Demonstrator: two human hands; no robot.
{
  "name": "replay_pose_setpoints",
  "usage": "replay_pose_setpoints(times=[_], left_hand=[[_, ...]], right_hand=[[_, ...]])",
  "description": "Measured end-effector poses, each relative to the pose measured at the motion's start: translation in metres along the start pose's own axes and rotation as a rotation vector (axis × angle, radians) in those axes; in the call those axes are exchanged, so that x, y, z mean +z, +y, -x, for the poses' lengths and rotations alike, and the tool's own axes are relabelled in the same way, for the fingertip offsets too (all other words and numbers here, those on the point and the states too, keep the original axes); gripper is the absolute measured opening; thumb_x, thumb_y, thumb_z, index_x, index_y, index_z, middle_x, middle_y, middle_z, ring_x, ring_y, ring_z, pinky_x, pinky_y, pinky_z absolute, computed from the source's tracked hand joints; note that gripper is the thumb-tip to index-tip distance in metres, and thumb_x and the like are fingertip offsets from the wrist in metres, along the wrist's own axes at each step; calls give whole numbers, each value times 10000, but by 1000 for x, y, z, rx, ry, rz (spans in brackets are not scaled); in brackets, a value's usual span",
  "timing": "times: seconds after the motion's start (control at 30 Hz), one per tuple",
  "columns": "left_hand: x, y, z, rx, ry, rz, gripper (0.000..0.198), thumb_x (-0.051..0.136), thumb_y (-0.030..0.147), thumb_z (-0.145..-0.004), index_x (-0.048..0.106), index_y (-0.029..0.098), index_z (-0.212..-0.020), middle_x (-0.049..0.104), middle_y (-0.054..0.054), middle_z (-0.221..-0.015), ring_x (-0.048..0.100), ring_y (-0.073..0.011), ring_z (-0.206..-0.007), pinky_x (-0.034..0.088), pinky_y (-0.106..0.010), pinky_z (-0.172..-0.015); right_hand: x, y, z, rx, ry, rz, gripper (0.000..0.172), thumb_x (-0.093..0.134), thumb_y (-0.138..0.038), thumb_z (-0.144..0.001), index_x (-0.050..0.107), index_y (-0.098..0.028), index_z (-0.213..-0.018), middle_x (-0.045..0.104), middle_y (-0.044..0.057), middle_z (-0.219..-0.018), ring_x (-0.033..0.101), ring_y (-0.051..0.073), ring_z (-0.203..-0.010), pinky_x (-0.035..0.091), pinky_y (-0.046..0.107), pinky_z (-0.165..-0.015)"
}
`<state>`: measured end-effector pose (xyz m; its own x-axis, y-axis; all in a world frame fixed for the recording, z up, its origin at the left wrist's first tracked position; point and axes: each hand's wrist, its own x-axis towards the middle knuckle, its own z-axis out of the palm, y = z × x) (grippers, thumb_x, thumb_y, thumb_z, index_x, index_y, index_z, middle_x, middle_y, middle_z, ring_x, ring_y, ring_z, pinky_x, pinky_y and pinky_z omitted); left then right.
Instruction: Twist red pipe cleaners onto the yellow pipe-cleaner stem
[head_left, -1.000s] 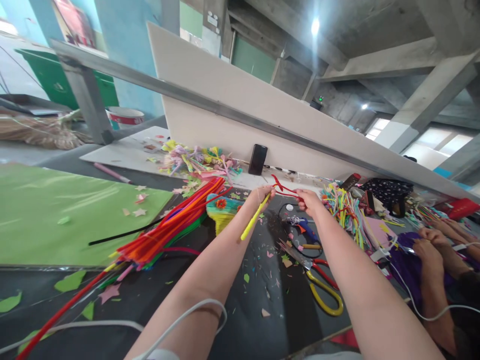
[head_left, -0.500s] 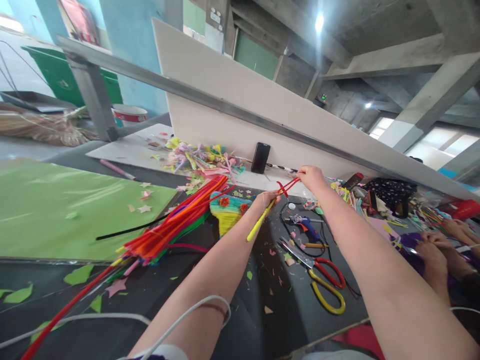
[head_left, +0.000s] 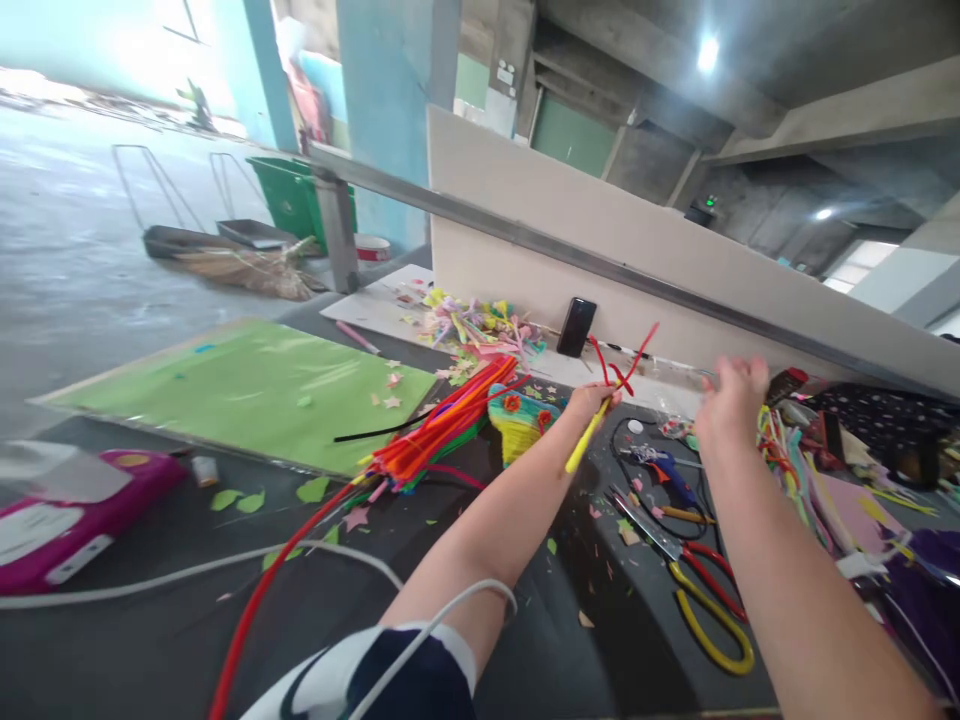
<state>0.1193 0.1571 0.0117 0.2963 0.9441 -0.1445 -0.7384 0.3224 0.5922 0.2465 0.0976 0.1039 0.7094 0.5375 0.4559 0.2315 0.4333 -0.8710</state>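
My left hand (head_left: 591, 410) pinches a bundle of fuzzy pipe cleaners. Its yellow pipe cleaner (head_left: 589, 437) points down toward my forearm, while red pipe cleaner ends (head_left: 643, 347) fork upward past my fingers. Raised off to the right, my right hand (head_left: 731, 405) is blurred by motion; its fingers look loosely apart, and I see nothing in them. Beside my left forearm lies a blue and yellow pipe-cleaner piece (head_left: 512, 425) with orange flowers. A thick bunch of red, orange and green pipe cleaners (head_left: 435, 440) rests farther left.
Scissors (head_left: 697, 570) with red and yellow handles lie between my arms, below a blue glue gun (head_left: 671, 475). A phone (head_left: 577, 327) leans against the white board (head_left: 517, 260). Green sheets (head_left: 300, 385) cover the left side, near a magenta device (head_left: 112, 510). A white cable (head_left: 225, 570) crosses the table.
My right hand has let go of the red pipe cleaners and moved away to the right. Their ends now spread freely above my left hand. The view has turned left.
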Motion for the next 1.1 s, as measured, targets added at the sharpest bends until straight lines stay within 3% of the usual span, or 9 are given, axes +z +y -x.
replay_pose_setpoints(times=[0.1, 0.17, 0.27, 0.33, 0.43, 0.63, 0.83, 1.0, 1.1], left_hand=[[23, 5, 15, 47, -32, 11, 101, 632, 73, -723, 543, 97, -680, 544, 20, -492, 513, -46, -435, 440, -147, -514], [34, 4, 33, 60, -79, 4, 74, 635, 81, -720, 562, 87, -709, 568, -1, -513, 535, -61, -442, 446, -160, -507], [34, -2, 66, 57, -125, -19, 95, 636, 114, -722, 580, 91, -796, 613, -37, -572, 576, -101, -447, 450, -190, -465], [26, -5, 87, 52, -122, -15, 108, 637, 125, -724, 569, 98, -804, 607, -35, -573, 586, -108, -443, 463, -195, -463], [9, -6, 111, 63, -64, -22, 131, 645, 103, -706, 554, 110, -800, 618, -36, -591, 592, -111, -443, 479, -198, -451], [-17, -7, 136, -7, -12, -53, 161, 681, 89, -676, 552, 102, -771, 610, -33, -562, 603, -115, -452, 520, -204, -490], [-40, -15, 139, -24, 1, -87, 145, 703, 135, -669, 584, 96, -743, 625, -50, -575, 606, -119, -458, 521, -209, -478], [-49, -20, 140, -29, 61, -308, 194, 720, 233, -661, 567, 115, -659, 624, -55, -553, 575, -131, -402, 493, -239, -423], [-50, -15, 142, -26, 33, -412, 218, 728, 288, -649, 576, 133, -661, 626, -47, -551, 576, -135, -419, 485, -245, -429]], right_hand=[[-16, 8, 33, 481, -26, -213, 241, 561, -291, -731, 552, -244, -967, 585, 6, -1013, 587, 140, -881, 479, 268, -657], [-23, 15, 57, 681, -233, -364, 149, 585, -321, -735, 576, -216, -842, 616, 9, -853, 605, 142, -744, 490, 279, -603], [-29, 28, 87, 820, -439, -572, 122, 592, -297, -756, 614, -205, -834, 652, -8, -734, 623, 124, -660, 517, 275, -606], [-29, 39, 101, 880, -450, -660, 73, 590, -192, -744, 625, -210, -806, 661, -28, -684, 625, 101, -613, 532, 252, -610], [-28, 54, 117, 1006, -444, -693, 137, 611, -89, -710, 626, -216, -758, 651, -52, -622, 603, 79, -530, 545, 224, -577], [-28, 62, 135, 1094, -611, -753, 133, 679, -85, -680, 612, -197, -706, 577, -57, -537, 514, 65, -409, 484, 172, -403], [-35, 69, 148, 1155, -665, -725, 156, 718, -118, -669, 643, -192, -784, 623, -25, -644, 542, 69, -487, 493, 169, -436], [-38, 76, 150, 1151, -698, -633, 166, 740, -230, -659, 661, -196, -801, 559, -38, -527, 457, 69, -386, 398, 178, -338], [-39, 75, 149, 1178, -749, -595, 175, 735, -251, -664, 662, -190, -811, 578, -29, -542, 480, 82, -402, 419, 198, -365]])
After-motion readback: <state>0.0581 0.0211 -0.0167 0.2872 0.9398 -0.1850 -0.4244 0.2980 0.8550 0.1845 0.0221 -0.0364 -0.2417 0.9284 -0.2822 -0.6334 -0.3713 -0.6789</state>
